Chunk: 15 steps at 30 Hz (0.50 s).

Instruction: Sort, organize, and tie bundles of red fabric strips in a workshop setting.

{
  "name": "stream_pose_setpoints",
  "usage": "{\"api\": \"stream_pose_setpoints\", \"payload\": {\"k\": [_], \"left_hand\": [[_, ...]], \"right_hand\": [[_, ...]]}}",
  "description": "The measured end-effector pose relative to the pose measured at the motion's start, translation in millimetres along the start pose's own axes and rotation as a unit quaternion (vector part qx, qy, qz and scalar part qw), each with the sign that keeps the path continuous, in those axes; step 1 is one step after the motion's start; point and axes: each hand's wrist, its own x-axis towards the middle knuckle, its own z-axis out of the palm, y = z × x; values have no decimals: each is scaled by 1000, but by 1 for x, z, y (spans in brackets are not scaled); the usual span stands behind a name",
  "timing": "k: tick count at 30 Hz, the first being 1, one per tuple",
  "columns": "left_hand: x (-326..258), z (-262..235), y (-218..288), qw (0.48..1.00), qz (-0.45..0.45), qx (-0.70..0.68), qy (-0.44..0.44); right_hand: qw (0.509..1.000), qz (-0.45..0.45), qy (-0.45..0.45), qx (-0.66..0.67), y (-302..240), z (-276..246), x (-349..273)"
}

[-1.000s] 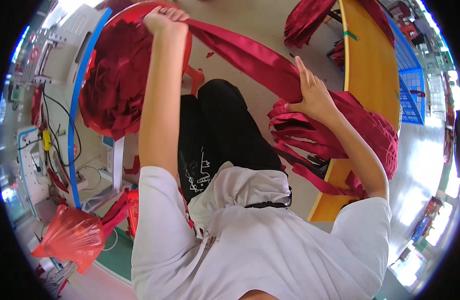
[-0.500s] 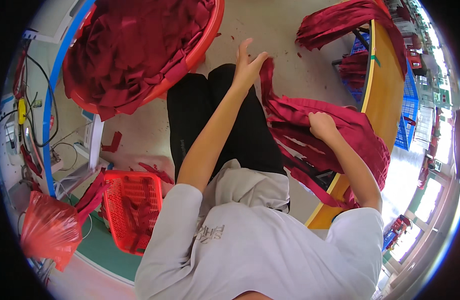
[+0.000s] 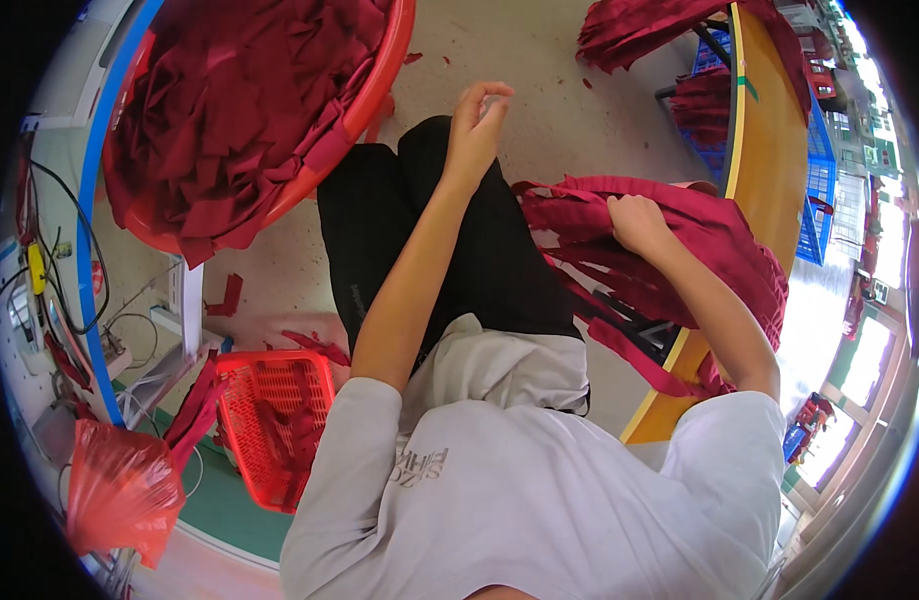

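My left hand (image 3: 476, 132) is raised over the far end of my black-trousered knees. Its fingers are curled toward the thumb, and a small pale patch shows between them; whether anything is pinched there I cannot make out. To the right, my right hand (image 3: 639, 226) is closed on a bundle of dark red fabric strips (image 3: 715, 235). The bundle drapes over the near part of a curved wooden tabletop, and its loose ends hang toward my thigh. The left hand is apart from this bundle.
A large red tub (image 3: 380, 95) heaped with dark red fabric pieces stands at the far left. Nearer are a red plastic basket (image 3: 242, 420) and a red plastic bag (image 3: 120, 490). More strips hang over the wooden table (image 3: 765, 130), beside blue crates (image 3: 818, 200). Scraps lie on the floor.
My left hand has gone from spread fingers to curled ones. The red strip that stood up beside it has dropped back toward the bundle. My right hand keeps its grip.
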Motion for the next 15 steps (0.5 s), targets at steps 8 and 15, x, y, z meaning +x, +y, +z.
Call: {"api": "stream_pose_setpoints", "payload": {"k": [8, 15], "left_hand": [[-5, -1, 11, 999, -19, -18, -39], [-17, -2, 25, 996, 0, -54, -70]], "right_hand": [[999, -11, 5, -32, 1, 25, 4], [998, 17, -32, -59, -16, 10, -1]]}}
